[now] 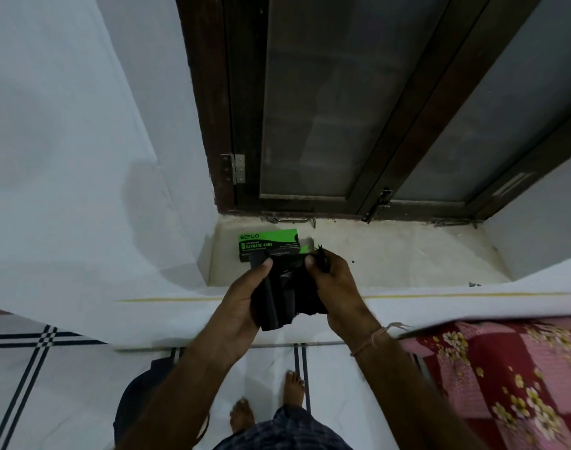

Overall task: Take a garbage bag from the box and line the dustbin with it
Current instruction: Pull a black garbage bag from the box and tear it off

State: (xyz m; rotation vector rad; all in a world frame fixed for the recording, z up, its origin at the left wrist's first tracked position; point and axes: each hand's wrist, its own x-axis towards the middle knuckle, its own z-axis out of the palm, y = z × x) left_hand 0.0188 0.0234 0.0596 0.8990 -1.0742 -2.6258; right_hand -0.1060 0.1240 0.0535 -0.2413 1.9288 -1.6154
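Note:
A green and black garbage bag box point(267, 242) lies on the white window sill point(391, 254), just beyond my hands. Both hands hold a black garbage bag roll point(285, 290) above the sill's front edge. My left hand point(245, 297) grips its left side with the thumb on top. On the right, my right hand point(334, 287) pinches the bag's edge, where a loose end sticks up. A dark dustbin point(138, 397) stands on the floor at the lower left, partly hidden by my left arm.
A closed window with a dark wooden frame point(359, 125) rises behind the sill. A bed with a red floral cover point(505, 384) sits at the right. My bare feet point(268, 401) stand on white floor tiles with dark lines.

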